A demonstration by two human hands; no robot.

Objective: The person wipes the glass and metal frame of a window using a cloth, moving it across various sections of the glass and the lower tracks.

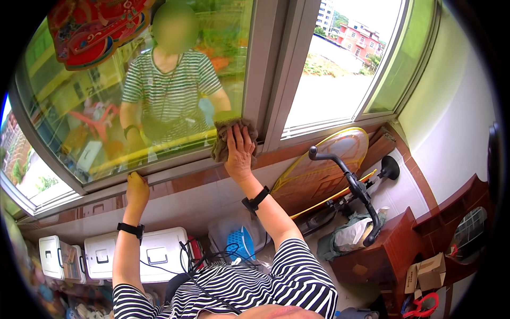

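My right hand (239,153) presses a crumpled brown-grey cloth (220,145) against the lower right corner of a green-tinted window pane (179,135), where glass meets the metal frame. The fingers lie spread over the cloth. My left hand (137,189) rests with curled fingers on the window's lower frame (171,171), further left; no object shows in it. Both wrists wear black bands. The pane mirrors a person in a striped shirt. A red decoration (99,32) is on the upper left of the glass.
White lidded storage boxes (159,255) stand below the sill, beside black cables and a blue perforated basket (241,243). To the right are exercise equipment with a black handlebar (354,185), a yellow-rimmed folded item (318,171), a bag (346,235), wooden furniture (370,255) and a cardboard box (430,273).
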